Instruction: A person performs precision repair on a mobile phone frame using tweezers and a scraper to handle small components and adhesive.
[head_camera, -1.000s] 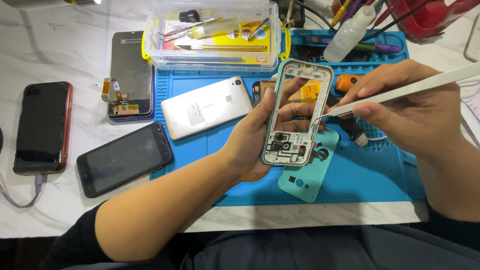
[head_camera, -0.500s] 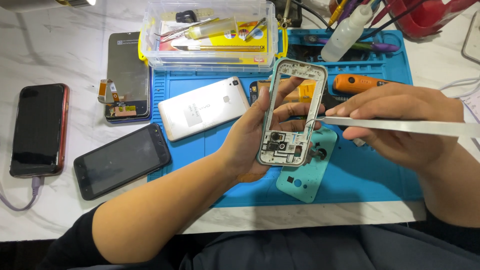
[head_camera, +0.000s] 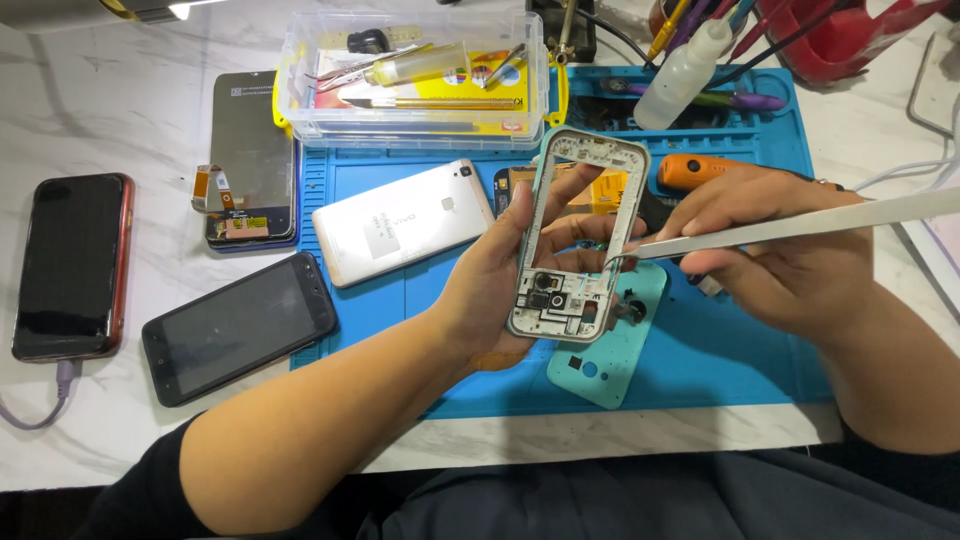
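Frame (head_camera: 578, 240) rests upright in the left hand (head_camera: 500, 275), fingers wrapped around its edge. Right hand (head_camera: 780, 255) grips tweezers (head_camera: 800, 225), tip at the frame's lower right edge. Against half a second ago, the tweezers are tilted further up and the frame sits lower. Teal cover (head_camera: 610, 350) lies below both hands, white phone (head_camera: 400, 220) left of them.

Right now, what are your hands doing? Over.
Left hand grips phone frame. Right hand holds tweezers, tips at frame's lower part. Teal cover lies underneath.
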